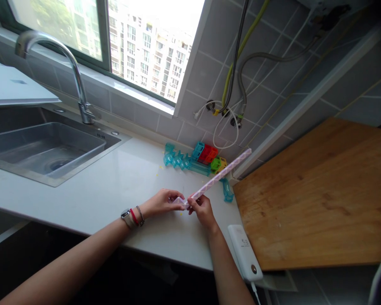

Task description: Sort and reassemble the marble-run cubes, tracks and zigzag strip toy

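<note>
A long, thin pink-and-white segmented stick slants up to the right above the white countertop. Its lower end bends near my two hands. My left hand has its fingers closed on the short bent end. Thumb and fingers of my right hand pinch the stick close to the bend, just right of the left fingertips. The far end of the stick points toward the wall, free of both hands.
Clear blue track pieces, a red block and a green block lie by the wall. A sink with a faucet is left. A white power bank and wooden board are right.
</note>
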`<state>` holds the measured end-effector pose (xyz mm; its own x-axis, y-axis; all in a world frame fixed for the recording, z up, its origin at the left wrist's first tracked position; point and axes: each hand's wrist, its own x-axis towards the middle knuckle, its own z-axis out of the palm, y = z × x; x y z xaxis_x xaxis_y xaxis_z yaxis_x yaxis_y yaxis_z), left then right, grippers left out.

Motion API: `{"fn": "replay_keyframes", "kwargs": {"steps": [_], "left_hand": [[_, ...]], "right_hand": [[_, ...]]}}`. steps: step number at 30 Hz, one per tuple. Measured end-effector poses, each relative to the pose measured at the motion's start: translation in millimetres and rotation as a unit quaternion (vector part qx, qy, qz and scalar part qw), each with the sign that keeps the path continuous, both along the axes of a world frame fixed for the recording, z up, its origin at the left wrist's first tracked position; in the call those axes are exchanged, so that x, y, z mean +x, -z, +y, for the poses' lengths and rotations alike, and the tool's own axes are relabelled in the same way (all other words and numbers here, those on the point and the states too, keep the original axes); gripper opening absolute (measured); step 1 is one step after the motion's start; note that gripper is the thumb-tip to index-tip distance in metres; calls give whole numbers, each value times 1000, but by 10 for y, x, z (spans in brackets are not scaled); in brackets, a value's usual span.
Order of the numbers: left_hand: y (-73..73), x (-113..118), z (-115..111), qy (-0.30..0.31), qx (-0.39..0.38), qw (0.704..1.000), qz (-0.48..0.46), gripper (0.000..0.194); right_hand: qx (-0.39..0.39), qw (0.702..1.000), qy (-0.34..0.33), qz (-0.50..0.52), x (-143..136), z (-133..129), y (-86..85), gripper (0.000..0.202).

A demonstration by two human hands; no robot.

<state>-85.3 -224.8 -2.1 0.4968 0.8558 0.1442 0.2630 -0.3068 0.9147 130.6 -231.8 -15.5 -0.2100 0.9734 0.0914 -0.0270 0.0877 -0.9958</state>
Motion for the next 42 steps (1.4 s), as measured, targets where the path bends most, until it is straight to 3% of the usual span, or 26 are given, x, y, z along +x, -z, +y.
{"fn": "replay_keyframes", "kwargs": {"steps": [6, 11, 17, 22, 26, 31, 38, 42], "left_hand": [[-59, -8, -14, 72, -99, 991, -56, 44], [-46, -26, 17, -6, -185, 982, -38, 45], [-33, -88, 84, -57, -285, 954, -69, 49], [-39, -141, 116, -43, -372, 914, -157, 46], [-26, -155, 107, -17, -464, 862, -203, 44], [-44, -122, 76, -3, -417, 872, -256, 46], [-46, -138, 73, 12, -376, 874, -307, 40], [3, -85, 64, -21, -317, 914, -251, 48]], "right_hand": [[-2, 999, -52, 2, 51, -18, -26, 28], [64, 991, -105, -49, 107, -40, -81, 28], [141, 979, -95, -109, 53, -79, -200, 21], [151, 981, -103, -64, 10, -92, -266, 16], [76, 992, -100, 11, -12, -102, -197, 17], [-33, 991, -46, 124, -32, -77, -80, 34], [-39, 988, 34, 143, -34, -36, -73, 35], [-55, 987, 35, 150, -77, -30, -56, 34]]}}
